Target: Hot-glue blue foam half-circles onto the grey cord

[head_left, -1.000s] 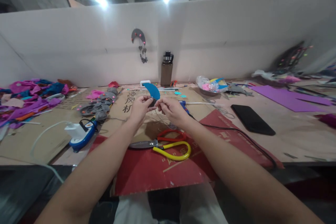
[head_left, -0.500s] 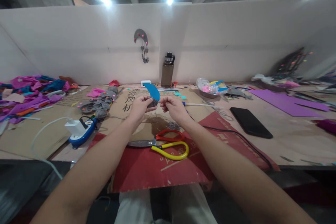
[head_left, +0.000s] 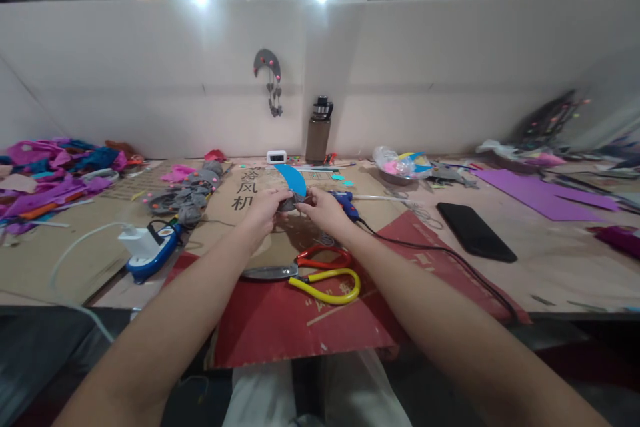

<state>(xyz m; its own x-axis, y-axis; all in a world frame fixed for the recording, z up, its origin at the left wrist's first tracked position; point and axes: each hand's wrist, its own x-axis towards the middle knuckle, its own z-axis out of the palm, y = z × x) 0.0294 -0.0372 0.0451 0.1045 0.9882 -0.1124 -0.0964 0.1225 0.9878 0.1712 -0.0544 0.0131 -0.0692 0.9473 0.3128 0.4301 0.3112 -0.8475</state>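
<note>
Above the cardboard I hold a crescent moon [head_left: 293,180], which looks like felt, blue on its upper part and grey at the lower end. My left hand [head_left: 270,208] pinches its grey end from the left. The fingers of my right hand [head_left: 320,207] close on the same end from the right, and they hide part of it. Just beyond my right hand lies a blue glue gun [head_left: 346,205], partly covered by that hand. Scissors [head_left: 325,285] with one red and one yellow handle rest nearer me, below my hands.
Cardboard [head_left: 235,340] covers the front. A power strip [head_left: 155,257] and grey felt pieces [head_left: 187,197] lie left. A phone [head_left: 475,232] and purple sheets [head_left: 535,197] are right. A bottle [head_left: 318,137] stands at the back; a grey moon hanging [head_left: 268,67] is on the wall.
My right hand has moved in from beside the crescent moon to take hold of its lower end. The glue gun shows more now. The view has shifted slightly.
</note>
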